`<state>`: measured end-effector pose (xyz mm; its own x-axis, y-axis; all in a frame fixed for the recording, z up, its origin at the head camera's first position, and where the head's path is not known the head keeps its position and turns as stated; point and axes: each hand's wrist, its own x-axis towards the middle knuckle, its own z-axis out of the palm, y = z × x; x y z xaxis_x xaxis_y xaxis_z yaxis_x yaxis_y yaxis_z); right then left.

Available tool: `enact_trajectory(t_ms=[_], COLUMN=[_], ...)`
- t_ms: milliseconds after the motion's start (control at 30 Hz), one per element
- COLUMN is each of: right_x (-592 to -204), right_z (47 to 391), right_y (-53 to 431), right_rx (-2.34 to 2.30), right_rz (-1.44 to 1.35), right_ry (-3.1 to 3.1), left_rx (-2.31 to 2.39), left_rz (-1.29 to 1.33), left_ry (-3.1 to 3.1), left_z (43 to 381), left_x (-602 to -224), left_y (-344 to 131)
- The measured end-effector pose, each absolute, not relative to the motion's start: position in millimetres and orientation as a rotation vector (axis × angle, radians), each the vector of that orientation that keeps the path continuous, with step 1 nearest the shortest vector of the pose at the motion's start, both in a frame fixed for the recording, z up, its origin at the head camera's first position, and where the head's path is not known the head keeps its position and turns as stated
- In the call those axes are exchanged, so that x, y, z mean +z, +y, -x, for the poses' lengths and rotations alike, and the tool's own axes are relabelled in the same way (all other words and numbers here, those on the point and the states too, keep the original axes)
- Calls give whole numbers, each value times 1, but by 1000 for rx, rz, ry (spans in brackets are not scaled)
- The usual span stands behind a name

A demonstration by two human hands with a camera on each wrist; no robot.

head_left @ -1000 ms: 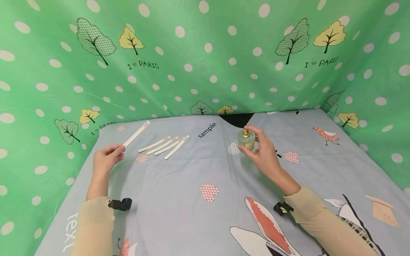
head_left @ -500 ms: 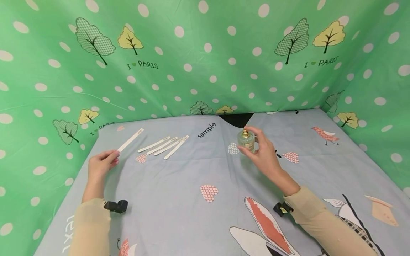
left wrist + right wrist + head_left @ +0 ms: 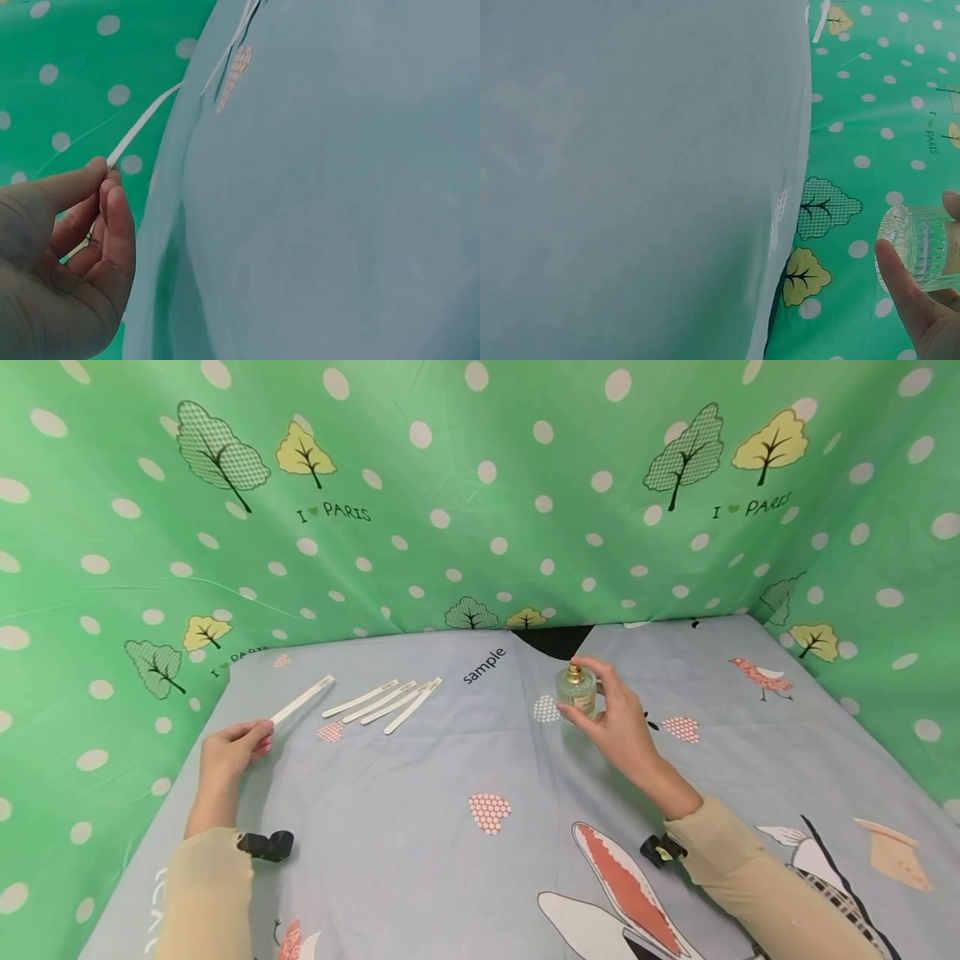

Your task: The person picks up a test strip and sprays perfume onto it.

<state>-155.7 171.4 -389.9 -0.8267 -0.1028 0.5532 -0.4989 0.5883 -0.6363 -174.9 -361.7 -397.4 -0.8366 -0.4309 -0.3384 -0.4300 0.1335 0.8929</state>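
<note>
White strip [image 3: 302, 701], glass bottle [image 3: 576, 692] held well apart; likely a readying step
Left hand [image 3: 228, 753] pinches strip, left of frame; right hand [image 3: 621, 724] grips bottle, right of centre; next move probably calls for steady grips

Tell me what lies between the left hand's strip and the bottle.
Four white strips lie on the cloth between the held strip and the bottle, nearer the held strip; the head view shows this.
</note>
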Motion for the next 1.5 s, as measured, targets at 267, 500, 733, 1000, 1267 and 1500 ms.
enact_trajectory(t_ms=[267, 500, 733, 1000, 1267, 1500], right_x=[-391, -392, -391, -391, -392, -393], right_z=[156, 157, 157, 158, 159, 159], right_y=[171, 172, 171, 169, 169, 170], right_rx=[1139, 1128, 1137, 1138, 1141, 1140], right_rz=[-484, -484, -500, -506, -501, -515], right_ry=[-2357, -2357, -2353, -2359, -2357, -2346], left_rx=[-1897, -1857, -1729, -1765, -1791, -1709], left_rz=[-941, -993, -999, -980, -881, -811], left_ry=[-2313, -2283, -2266, -2236, -2265, -2374], left_z=[172, 171, 170, 170, 170, 173], left_x=[-399, -400, -402, -391, -382, -381], left_y=[-366, -372, -373, -365, -354, -344])
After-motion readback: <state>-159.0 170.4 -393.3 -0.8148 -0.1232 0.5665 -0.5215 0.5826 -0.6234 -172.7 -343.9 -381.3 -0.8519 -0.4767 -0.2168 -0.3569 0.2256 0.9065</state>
